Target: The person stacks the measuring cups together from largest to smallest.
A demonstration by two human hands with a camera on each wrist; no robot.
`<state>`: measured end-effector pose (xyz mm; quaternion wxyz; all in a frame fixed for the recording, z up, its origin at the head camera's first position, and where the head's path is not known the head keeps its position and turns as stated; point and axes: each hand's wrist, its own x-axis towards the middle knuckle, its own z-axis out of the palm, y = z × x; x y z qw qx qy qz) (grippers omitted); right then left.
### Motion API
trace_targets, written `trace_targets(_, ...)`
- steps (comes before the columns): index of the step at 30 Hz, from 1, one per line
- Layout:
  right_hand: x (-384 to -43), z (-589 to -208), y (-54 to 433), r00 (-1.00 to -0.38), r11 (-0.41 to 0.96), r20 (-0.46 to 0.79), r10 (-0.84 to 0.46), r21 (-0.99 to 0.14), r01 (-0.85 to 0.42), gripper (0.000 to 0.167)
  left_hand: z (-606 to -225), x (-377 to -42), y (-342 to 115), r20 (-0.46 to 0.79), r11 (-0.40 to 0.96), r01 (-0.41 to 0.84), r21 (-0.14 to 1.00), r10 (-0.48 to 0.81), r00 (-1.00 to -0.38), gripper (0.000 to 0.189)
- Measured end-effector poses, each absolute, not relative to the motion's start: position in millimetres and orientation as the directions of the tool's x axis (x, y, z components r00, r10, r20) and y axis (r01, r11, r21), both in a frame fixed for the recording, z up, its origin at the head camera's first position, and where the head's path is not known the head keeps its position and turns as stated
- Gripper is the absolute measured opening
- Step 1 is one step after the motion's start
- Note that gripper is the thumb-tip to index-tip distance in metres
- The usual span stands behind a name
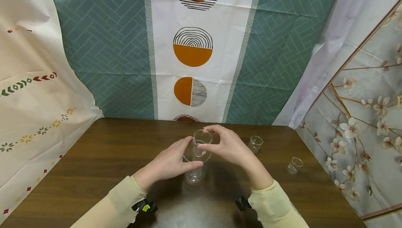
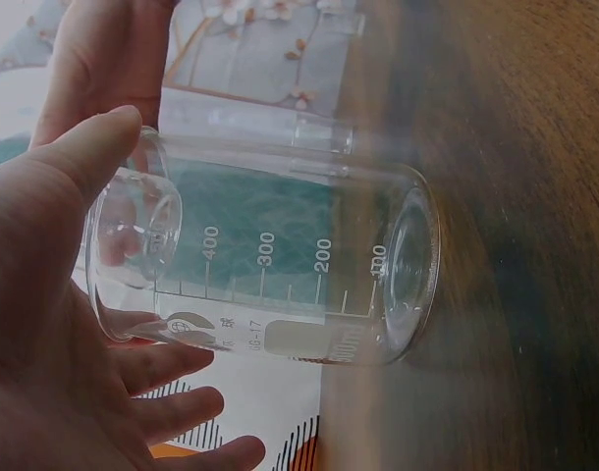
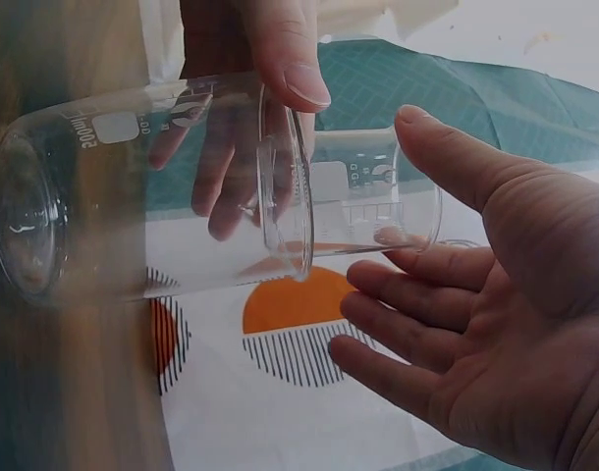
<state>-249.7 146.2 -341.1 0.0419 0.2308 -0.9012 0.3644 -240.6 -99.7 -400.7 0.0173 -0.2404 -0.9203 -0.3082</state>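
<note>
Your left hand (image 1: 168, 161) grips the large beaker (image 2: 270, 260); your right hand (image 1: 228, 147) pinches the small beaker (image 3: 353, 186), partly inside it.

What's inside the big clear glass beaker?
The large clear glass beaker has the base of a smaller clear glass beaker inside its mouth. From above, the left hand hides part of its rim.

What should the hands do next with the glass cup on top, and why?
I'd probably ease the upper beaker down with the right hand, deeper into the big beaker: its bottom is just inside, most of it sticks out above, and the left hand holds the big one near the top.
</note>
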Motion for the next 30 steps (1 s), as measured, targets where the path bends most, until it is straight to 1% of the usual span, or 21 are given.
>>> trace_targets(5, -250, -343, 146, -0.889, 0.634, 0.229, -0.397, -0.632, -0.446, 0.062, -401, -241, -100, 0.179, 0.697, 0.453, 0.556, 0.432, -0.884, 0.099)
trace_targets(13, -250, -346, 145, -0.886, 0.646, 0.205, -0.415, -0.619, -0.446, 0.062, -401, -241, -99, 0.185, 0.683, 0.455, 0.571, 0.433, -0.882, 0.092)
trace_targets(20, -251, -348, 143, -0.879, 0.657, 0.192, -0.437, -0.599, -0.457, 0.059, -400, -240, -100, 0.167, 0.697, 0.444, 0.562, 0.43, -0.887, 0.1)
trace_targets(30, -254, -352, 143, -0.885, 0.671, 0.167, -0.435, -0.595, -0.442, 0.061, -402, -241, -99, 0.176, 0.691, 0.447, 0.568, 0.429, -0.886, 0.093)
